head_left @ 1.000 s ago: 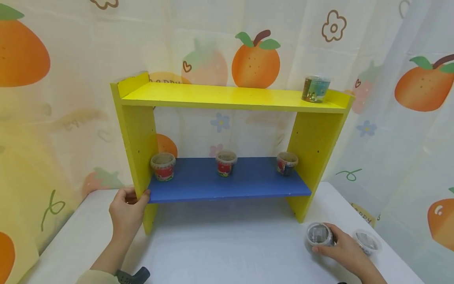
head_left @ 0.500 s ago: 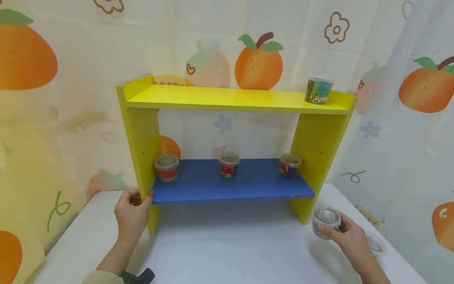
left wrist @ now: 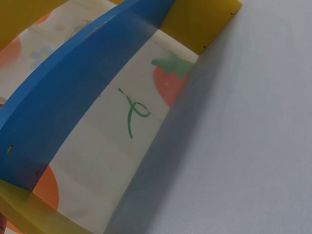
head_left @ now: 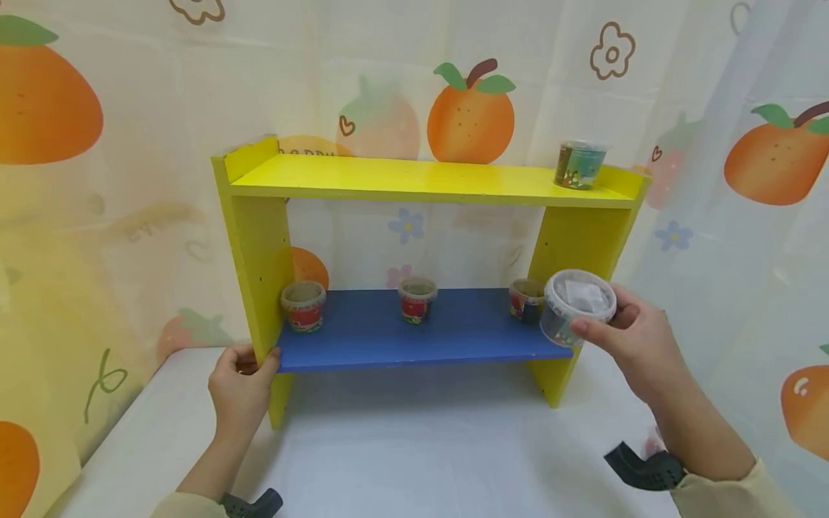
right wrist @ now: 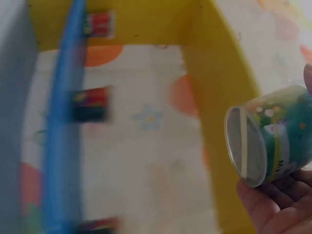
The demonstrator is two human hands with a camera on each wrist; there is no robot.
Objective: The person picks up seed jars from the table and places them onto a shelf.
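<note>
My right hand (head_left: pixel 648 352) grips a small round plastic tub (head_left: pixel 560 316) with a clear lid, raised in front of the shelf unit's right side panel. The right wrist view shows this tub (right wrist: pixel 280 134) lying sideways to that camera, with a green printed label. My left hand (head_left: pixel 239 396) holds the left yellow side panel (head_left: pixel 249 252) of the shelf unit, its thumb at the blue board's front corner. On the blue board (head_left: pixel 363 342) stand a left tub (head_left: pixel 304 311), a middle tub (head_left: pixel 416 302) and a right tub (head_left: pixel 523 301), the last partly behind the held one.
One green-labelled tub (head_left: pixel 579 167) stands at the right end of the yellow top board (head_left: pixel 388 173). The unit rests on a white table (head_left: pixel 414 446). A fruit-print curtain (head_left: pixel 363 65) hangs behind and at both sides.
My right hand has lifted the tub from the table, up and slightly left, to above the blue board's height. My left hand keeps its hold on the side panel.
</note>
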